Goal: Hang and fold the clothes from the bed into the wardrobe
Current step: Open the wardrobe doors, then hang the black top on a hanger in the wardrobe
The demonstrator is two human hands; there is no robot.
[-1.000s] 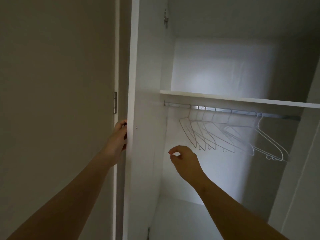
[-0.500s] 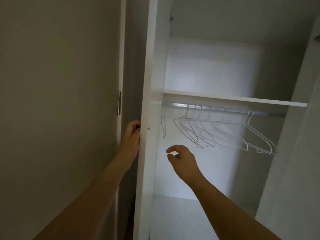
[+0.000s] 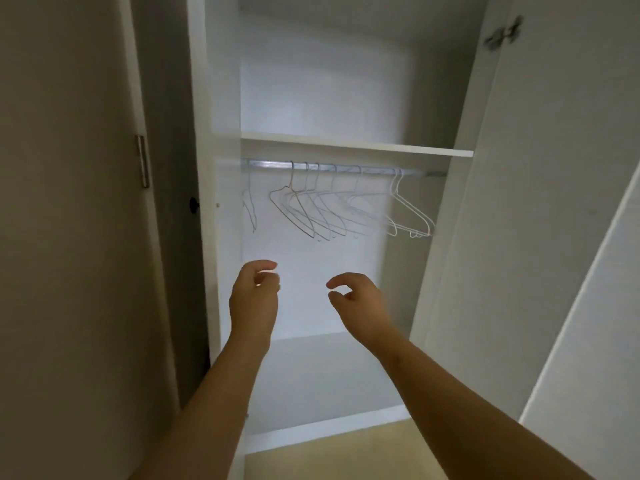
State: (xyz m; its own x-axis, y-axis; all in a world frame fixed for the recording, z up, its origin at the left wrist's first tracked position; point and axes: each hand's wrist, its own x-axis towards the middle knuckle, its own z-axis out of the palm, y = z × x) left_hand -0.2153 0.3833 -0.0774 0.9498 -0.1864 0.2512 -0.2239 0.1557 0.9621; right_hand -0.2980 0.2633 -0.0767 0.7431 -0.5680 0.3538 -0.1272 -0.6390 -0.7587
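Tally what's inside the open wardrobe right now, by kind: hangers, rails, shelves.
Hangers: 8, counted by their hooks; the wires overlap and blur, so this could be off by one
Rail: 1
Shelf: 1
Total: 10

Dim, soft-focus view; the wardrobe (image 3: 311, 81) back panel glows palely, edges bowed, hangers (image 3: 346, 209) motion-blurred.

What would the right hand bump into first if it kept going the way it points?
Probably the wire hangers on the rail: the right hand reaches up and inward below them. Depth is unclear; it might pass beneath and meet the back wall.
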